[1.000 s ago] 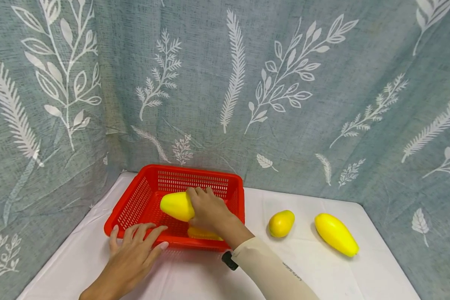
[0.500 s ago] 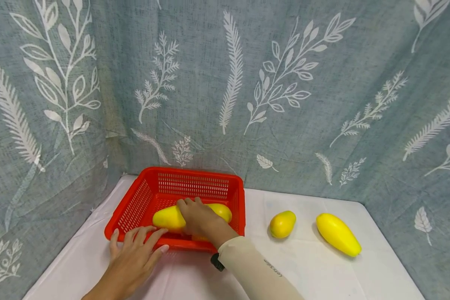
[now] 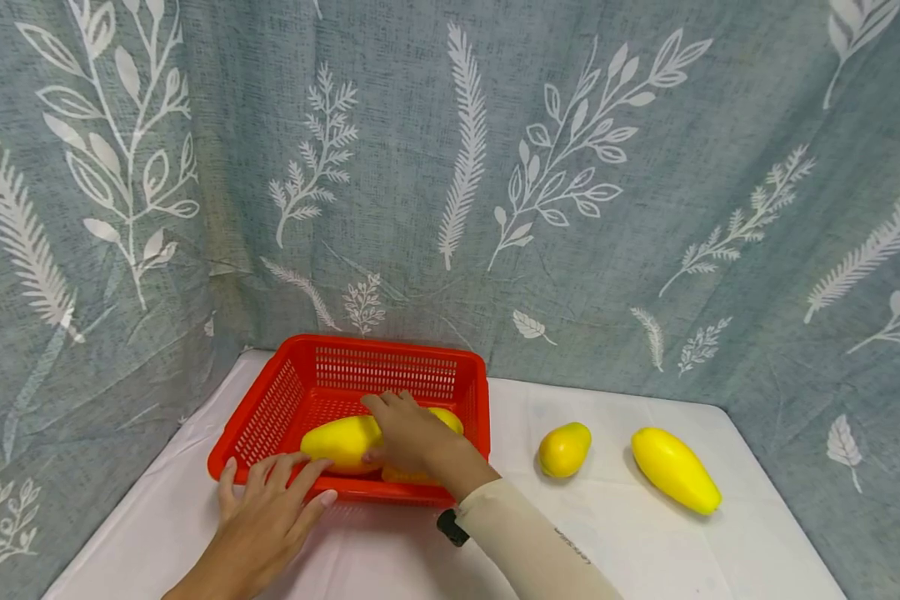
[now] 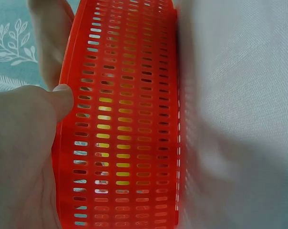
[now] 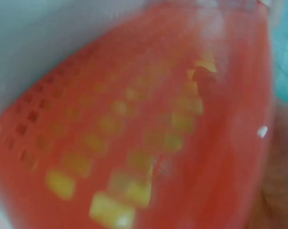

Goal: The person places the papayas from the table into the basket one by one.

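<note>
In the head view, a yellow papaya (image 3: 342, 443) lies in the red plastic basket (image 3: 385, 343), along its near side. My right hand (image 3: 412, 433) is over its right end, fingers loosely spread and thumb beside it. Another yellow fruit (image 3: 447, 418) shows partly beneath that hand; the rest of it is hidden. My left hand (image 3: 266, 517) holds the basket's near rim at the left, fingers over the edge and thumb outside. In the left wrist view, the thumb (image 4: 63, 99) presses on the rim, and yellow shows through the slots. The right wrist view is blurred.
A small yellow mango (image 3: 564, 450) and another papaya (image 3: 675, 471) lie on the white tablecloth (image 3: 607, 533) to the right of the basket. A blue-green curtain (image 3: 420, 167) with white leaf prints hangs behind and at both sides.
My right hand has lowered the papaya into the basket, then loosened from it and shifted slightly right. My left hand stays on the rim.
</note>
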`<state>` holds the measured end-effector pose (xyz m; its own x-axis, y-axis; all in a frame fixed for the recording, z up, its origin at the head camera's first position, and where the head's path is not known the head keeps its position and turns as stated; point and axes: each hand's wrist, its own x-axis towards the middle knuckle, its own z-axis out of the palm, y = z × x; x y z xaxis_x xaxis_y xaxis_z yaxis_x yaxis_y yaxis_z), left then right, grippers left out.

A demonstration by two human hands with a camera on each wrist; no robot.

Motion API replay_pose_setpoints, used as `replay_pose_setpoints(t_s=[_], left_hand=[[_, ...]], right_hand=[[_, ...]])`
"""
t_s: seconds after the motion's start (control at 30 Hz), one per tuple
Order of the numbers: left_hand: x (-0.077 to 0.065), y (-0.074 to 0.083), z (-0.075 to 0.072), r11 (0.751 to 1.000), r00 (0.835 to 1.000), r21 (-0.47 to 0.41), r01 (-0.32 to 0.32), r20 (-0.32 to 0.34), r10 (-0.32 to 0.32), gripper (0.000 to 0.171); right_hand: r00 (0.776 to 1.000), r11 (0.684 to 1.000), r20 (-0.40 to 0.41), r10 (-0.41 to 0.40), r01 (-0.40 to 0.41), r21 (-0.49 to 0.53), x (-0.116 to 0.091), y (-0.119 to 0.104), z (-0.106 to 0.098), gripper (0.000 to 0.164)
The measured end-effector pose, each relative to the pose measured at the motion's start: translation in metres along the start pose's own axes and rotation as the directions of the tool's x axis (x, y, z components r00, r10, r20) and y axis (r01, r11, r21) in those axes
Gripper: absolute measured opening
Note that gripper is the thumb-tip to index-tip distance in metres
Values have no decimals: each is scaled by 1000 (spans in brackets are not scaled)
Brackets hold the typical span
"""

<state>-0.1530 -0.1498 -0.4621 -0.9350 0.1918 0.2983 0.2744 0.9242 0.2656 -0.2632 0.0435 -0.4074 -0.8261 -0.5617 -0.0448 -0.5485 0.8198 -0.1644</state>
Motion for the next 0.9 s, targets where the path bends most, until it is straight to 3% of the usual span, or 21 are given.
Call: replay_pose_setpoints(t_s=[0.17,0.37,0.63,0.9], left_hand=[[0,0,1,1000,1000,-5,-9,-9,9,50],[-1,-1,2,1000,1000,-5,-12,-19,12,48],[-1,1,2,1000,999,-6,-21,-26,21,48],[-2,0,3,999,998,-25,-35,-53,34,47]], right_hand=[[996,990,-91,8,5,143,-19,27,-15,75],[976,955,-214,43,23,296,-45,63,-29,72],[909,902,-386,156,28,431,-90,122,-43,63],[836,891,-449,314,-96,443,-149,185,-43,66]])
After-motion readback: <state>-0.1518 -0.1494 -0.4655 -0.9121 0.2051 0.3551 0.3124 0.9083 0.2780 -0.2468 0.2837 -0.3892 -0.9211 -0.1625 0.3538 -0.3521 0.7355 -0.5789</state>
